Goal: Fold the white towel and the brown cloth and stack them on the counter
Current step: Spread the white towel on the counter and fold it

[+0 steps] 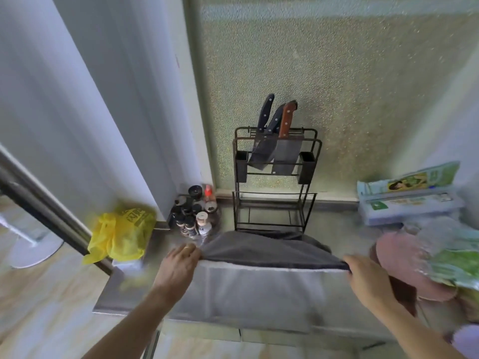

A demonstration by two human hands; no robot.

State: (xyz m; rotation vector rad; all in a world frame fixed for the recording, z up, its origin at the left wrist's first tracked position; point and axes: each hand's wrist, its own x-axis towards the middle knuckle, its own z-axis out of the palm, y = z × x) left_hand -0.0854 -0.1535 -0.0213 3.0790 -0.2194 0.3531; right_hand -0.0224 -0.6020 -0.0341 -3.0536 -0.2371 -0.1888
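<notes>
A two-sided towel lies spread on the steel counter (124,288). Its pale white side (259,294) faces up in front and hangs over the near edge. Its dark grey-brown side (261,248) shows where the far part is folded toward me. My left hand (181,263) pinches the left corner of that folded edge. At the right corner my right hand (368,278) grips the same edge. A brown cloth (403,296) peeks out under pink items on the right, behind my right wrist.
A black wire rack (274,182) with several knives stands right behind the towel. Spice bottles (194,213) cluster at its left, next to a yellow plastic bag (121,231). Boxes of wrap (409,200), pink round pads (404,265) and a green packet (453,263) crowd the right.
</notes>
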